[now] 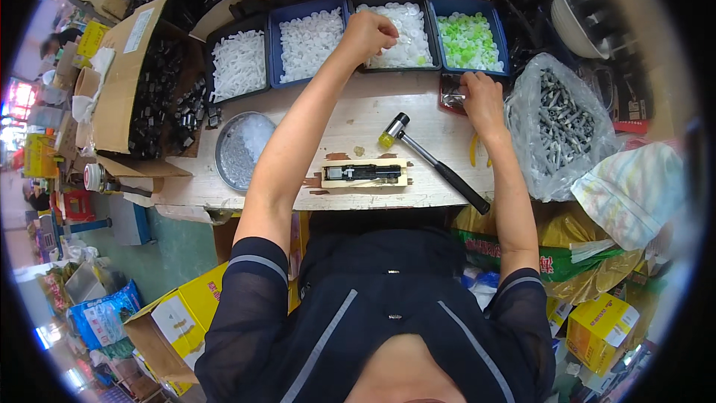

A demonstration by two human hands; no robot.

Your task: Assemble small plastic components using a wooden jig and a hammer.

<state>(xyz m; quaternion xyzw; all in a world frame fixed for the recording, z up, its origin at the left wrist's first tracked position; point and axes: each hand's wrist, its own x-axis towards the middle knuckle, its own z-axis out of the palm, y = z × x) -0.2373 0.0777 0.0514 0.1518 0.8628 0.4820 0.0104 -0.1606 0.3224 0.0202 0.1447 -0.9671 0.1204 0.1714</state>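
My left hand (367,36) reaches over the near part of a dark bin of small white plastic pieces (406,28), its fingers curled together in a pinch; whatever is between them is too small to make out. At a small dark red tray (450,94), my right hand (482,101) has its fingertips closed down inside, and what they grip is hidden. Near the table's front edge lies a cream-coloured block fixture (364,183) with a black and metal mechanism (363,172) set in it. A hammer (432,158) with a yellow tip and black handle lies slantwise beside it.
More bins hold white sticks (239,64), white discs (309,46) and green pieces (468,42). A round metal dish (233,155) and a carton of black parts (134,67) stand left. A plastic bag of metal parts (563,119) and a cloth (630,190) lie right.
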